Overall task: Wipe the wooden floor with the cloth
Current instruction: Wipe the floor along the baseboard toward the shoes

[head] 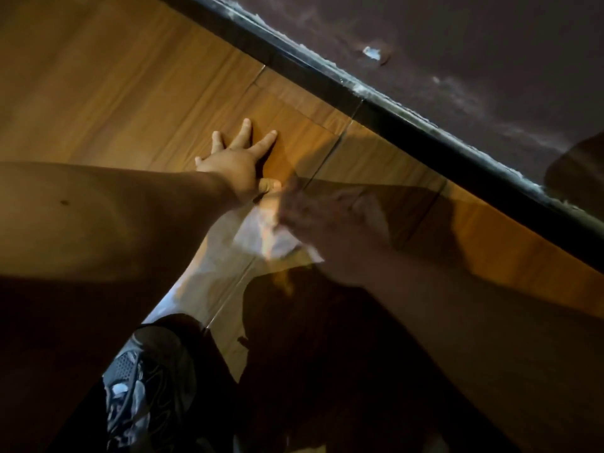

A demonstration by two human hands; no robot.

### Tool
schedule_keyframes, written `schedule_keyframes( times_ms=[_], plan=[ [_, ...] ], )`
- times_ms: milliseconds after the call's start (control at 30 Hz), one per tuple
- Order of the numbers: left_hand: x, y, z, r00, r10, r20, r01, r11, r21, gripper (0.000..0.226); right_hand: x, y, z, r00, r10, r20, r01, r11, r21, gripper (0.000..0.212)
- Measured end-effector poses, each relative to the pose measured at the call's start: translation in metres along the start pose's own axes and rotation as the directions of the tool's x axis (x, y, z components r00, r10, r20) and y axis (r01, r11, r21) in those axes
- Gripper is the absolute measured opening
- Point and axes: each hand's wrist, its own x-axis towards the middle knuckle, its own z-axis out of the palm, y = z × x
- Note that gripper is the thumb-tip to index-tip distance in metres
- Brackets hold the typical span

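You're bracing your spread left hand (233, 163) on the glossy brown wooden floor (114, 93). Your blurred right hand (322, 217), grip unreadable, is risking dropping the crumpled white cloth (264, 238) mid-sweep.

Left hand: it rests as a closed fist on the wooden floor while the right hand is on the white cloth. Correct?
Not a fist. The head view shows the left hand lying flat on the wooden floor, fingers spread. The rest holds: the blurred right hand is on the white cloth.
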Motion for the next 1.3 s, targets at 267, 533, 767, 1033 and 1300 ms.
schedule_keyframes(
  times_ms=[267, 533, 767, 1033, 1300],
  plan=[
    [-0.001, -0.003, 0.01, 0.977, -0.21, 0.021, 0.21, 0.951, -0.227, 0.105, 0.009, 0.036, -0.026, 0.887, 0.384, -0.256, -0.437, 0.876, -0.203, 0.061],
    [0.003, -0.007, -0.006, 0.984, -0.167, 0.06, 0.175, 0.973, -0.153, 0.096, 0.015, -0.008, 0.018, 0.989, -0.022, 0.146, 0.079, 0.915, -0.396, 0.053],
    [-0.006, -0.009, 0.004, 0.983, -0.174, 0.057, 0.18, 0.973, -0.145, 0.091, 0.019, 0.065, -0.067, 0.911, 0.408, -0.067, -0.413, 0.894, -0.171, 0.061],
    [-0.002, -0.005, -0.007, 0.982, -0.187, 0.035, 0.19, 0.968, -0.166, 0.089, -0.007, -0.011, 0.017, 0.98, 0.131, -0.147, -0.17, 0.94, -0.296, 0.073],
    [-0.019, -0.009, 0.014, 0.982, -0.188, -0.025, 0.18, 0.966, -0.187, 0.073, -0.039, 0.077, -0.044, 0.842, 0.501, -0.202, -0.5, 0.864, 0.059, 0.052]
  ],
)
